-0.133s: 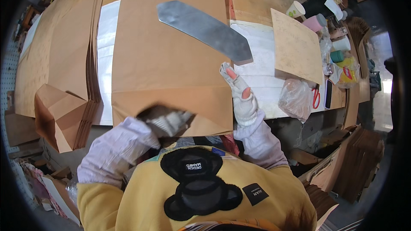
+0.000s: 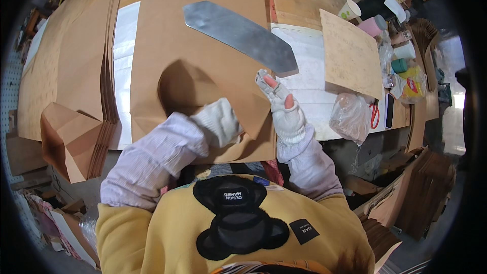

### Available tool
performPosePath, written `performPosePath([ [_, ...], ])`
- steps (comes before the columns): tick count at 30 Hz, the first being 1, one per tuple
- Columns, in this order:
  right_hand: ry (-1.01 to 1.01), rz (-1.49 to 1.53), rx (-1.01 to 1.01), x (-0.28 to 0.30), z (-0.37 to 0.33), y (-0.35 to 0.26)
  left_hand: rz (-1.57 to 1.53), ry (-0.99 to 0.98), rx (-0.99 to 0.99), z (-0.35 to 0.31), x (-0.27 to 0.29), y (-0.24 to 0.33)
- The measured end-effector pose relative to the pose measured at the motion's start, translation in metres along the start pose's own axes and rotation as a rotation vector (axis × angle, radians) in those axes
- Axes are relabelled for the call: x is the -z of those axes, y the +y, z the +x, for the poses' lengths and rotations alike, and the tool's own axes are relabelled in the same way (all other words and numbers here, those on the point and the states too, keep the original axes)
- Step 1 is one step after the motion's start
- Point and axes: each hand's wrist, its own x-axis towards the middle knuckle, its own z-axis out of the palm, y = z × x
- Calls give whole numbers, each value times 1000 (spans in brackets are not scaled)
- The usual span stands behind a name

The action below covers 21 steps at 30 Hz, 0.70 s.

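Worktable [image 2: 304, 0] bears gaping brown paper [image 2: 152, 35], grip of left hand [image 2: 220, 122] unclear, right hand [image 2: 284, 111] outstretched.

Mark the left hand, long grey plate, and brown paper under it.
Left hand [image 2: 220, 123]: head view, middle of white glove.
Long grey plate [image 2: 241, 38]: head view, middle of upper face.
Brown paper [image 2: 228, 68]: head view, flat area near plate.

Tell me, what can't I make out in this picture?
All in the head view:
- Fingertips of the left hand: mostly hidden by the hand itself.
- Far end of the brown paper: cut off by the top edge.
- Inside of the plastic bag: obscured by its cloudy, wrinkled surface.
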Motion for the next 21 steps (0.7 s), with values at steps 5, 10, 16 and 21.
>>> performPosePath([
  [5,-175,-915,35,-8,9,-21,227,-65,141,26,-13,-40],
  [10,-295,-1588,170,-37,21,-13,692,147,457,12,4,-66],
  [16,-315,-1734,131,-46,22,-9,425,400,522,29,29,-81],
  [21,-330,-1741,110,-53,24,-18,20,44,581,-23,95,-40],
])
